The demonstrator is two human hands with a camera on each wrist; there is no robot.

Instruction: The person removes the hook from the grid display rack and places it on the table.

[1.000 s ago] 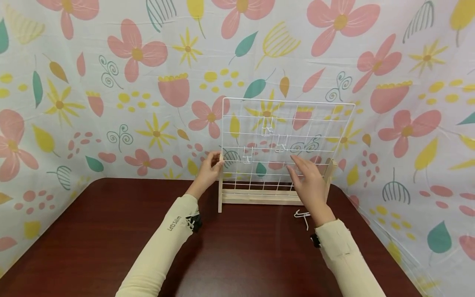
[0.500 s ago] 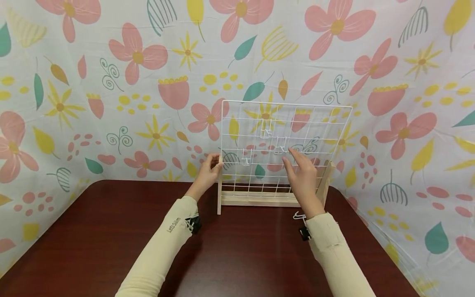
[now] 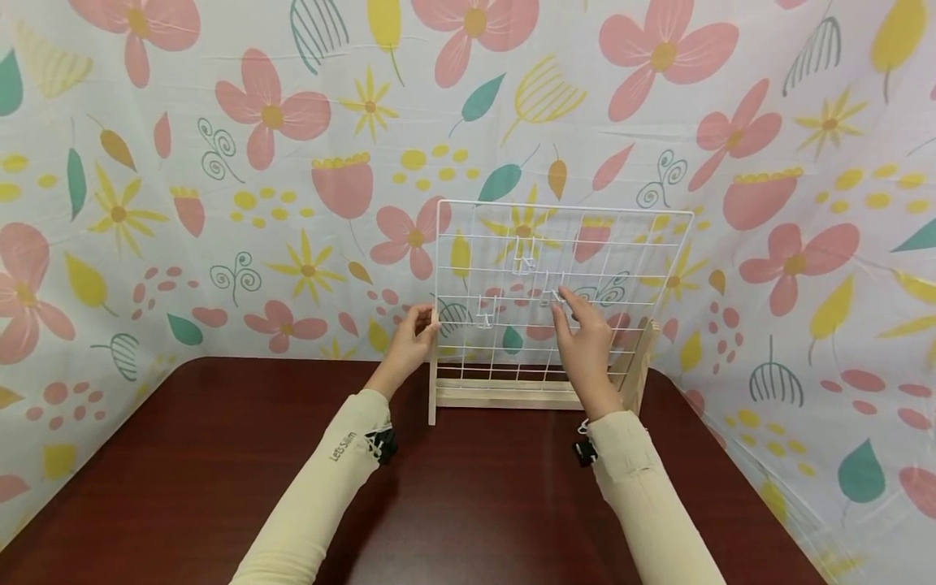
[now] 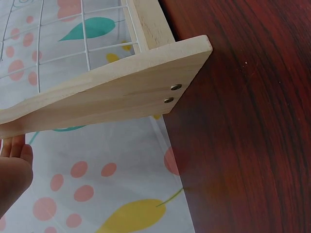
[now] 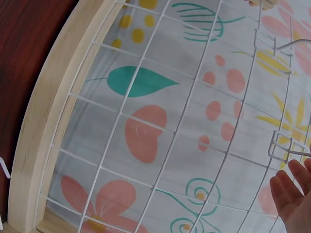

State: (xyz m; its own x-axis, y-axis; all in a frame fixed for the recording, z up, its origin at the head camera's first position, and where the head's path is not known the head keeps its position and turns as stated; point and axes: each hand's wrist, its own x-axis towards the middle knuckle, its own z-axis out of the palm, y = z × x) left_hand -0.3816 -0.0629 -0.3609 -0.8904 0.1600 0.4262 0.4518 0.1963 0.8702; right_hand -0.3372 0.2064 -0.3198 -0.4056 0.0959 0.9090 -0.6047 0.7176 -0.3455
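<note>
A white wire grid rack (image 3: 504, 213) stands upright in a pale wooden base (image 3: 504, 398). My left hand (image 3: 411, 337) grips the rack's left wooden upright (image 4: 112, 92), thumb in front. Three white wire hooks hang on the grid: an upper hook (image 3: 524, 260), a middle hook (image 3: 548, 291) and a lower left hook (image 3: 486, 315). My right hand (image 3: 587, 345) is at the middle hook, thumb and index fingertips apart around its prong end. In the right wrist view, straight fingers (image 5: 291, 189) lie just below that hook; the thumb is out of sight.
A loose white hook (image 3: 582, 426) lies on the dark red-brown table (image 3: 468, 504), mostly hidden by the right wrist. Behind the rack hangs a flower-patterned curtain (image 3: 351, 97). The right wooden upright (image 3: 643, 357) stands close to the right forearm.
My right hand has moved left and slightly up to the middle hook, and its forearm now covers most of the loose hook. The left hand keeps its grip on the upright.
</note>
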